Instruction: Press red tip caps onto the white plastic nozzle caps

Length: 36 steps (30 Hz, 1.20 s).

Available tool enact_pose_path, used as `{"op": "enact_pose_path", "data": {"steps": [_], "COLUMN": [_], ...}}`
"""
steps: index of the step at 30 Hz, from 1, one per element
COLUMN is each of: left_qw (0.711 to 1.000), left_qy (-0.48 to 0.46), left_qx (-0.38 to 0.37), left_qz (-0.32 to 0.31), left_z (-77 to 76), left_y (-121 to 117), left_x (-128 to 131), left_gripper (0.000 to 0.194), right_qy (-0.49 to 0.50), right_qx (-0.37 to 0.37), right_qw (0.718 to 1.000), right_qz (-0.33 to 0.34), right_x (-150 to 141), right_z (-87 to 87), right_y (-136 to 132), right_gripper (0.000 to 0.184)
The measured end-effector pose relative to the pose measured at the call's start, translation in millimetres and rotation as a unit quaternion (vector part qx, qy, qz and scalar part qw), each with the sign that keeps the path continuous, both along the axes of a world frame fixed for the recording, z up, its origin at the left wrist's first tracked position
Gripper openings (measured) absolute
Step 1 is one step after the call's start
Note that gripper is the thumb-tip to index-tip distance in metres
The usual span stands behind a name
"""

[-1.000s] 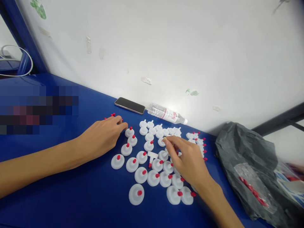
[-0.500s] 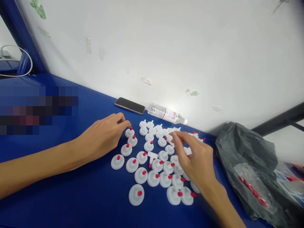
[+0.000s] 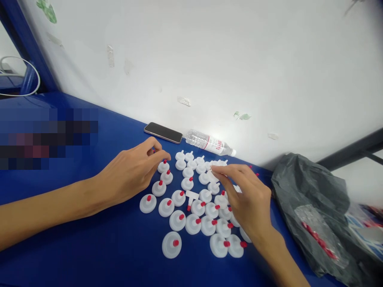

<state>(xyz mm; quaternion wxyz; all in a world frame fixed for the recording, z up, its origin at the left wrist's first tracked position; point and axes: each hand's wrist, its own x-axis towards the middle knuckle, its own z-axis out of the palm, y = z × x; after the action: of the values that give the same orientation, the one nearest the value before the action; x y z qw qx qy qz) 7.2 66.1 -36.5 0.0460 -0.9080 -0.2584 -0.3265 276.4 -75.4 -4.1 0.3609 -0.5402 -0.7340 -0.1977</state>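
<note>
My left hand (image 3: 139,163) is over the left edge of a group of white discs, its thumb and index finger curled together. Anything between those fingertips is too small to make out. A red bit (image 3: 153,151) shows in a gap by the fingers, and a red-capped disc (image 3: 163,166) lies just below the thumb. My right hand (image 3: 248,195) pinches with thumb and index finger at a white disc (image 3: 213,176) in the upper part of the group. Several discs with red caps (image 3: 193,224) lie nearer me. A white T-shaped piece with a red tip (image 3: 192,195) lies among them.
A phone (image 3: 163,132) and a clear plastic bottle (image 3: 206,142) lie along the white wall. To the right is a dark grey plastic bag (image 3: 308,179) with a clear bag of red pieces (image 3: 318,239) on it. All stand on a blue table (image 3: 104,247).
My left hand has shifted slightly right and up from the small red pieces. My right hand first moved right from one disc, then its fingertips came slightly back left to another.
</note>
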Motion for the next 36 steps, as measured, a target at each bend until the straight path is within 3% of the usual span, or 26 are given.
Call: {"op": "enact_pose_path", "data": {"steps": [12, 19, 29, 36], "left_qw": [0.995, 0.993, 0.988, 0.985], "left_qy": [-0.04, -0.051, -0.068, -0.068], "left_qx": [-0.07, -0.067, -0.05, -0.033], "left_qz": [-0.066, -0.085, -0.126, -0.153], "left_z": [10.4, 6.9, 2.0, 0.7], "left_y": [-14.0, -12.2, -11.7, -17.6], "left_x": [1.0, 1.7, 2.0, 1.9], "left_gripper": [0.03, 0.03, 0.032, 0.033], "right_qy": [0.034, 0.012, 0.018, -0.002], "right_qx": [-0.018, 0.006, -0.075, -0.08], "right_qw": [0.999, 1.0, 0.996, 0.995], "right_qz": [-0.014, -0.012, 0.036, 0.06], "right_x": [-8.5, -5.8, -5.6, -9.0], "right_z": [0.1, 0.3, -6.5, -5.8], "right_y": [-1.7, -1.5, 2.3, 2.5], "right_gripper": [0.017, 0.019, 0.013, 0.031]}}
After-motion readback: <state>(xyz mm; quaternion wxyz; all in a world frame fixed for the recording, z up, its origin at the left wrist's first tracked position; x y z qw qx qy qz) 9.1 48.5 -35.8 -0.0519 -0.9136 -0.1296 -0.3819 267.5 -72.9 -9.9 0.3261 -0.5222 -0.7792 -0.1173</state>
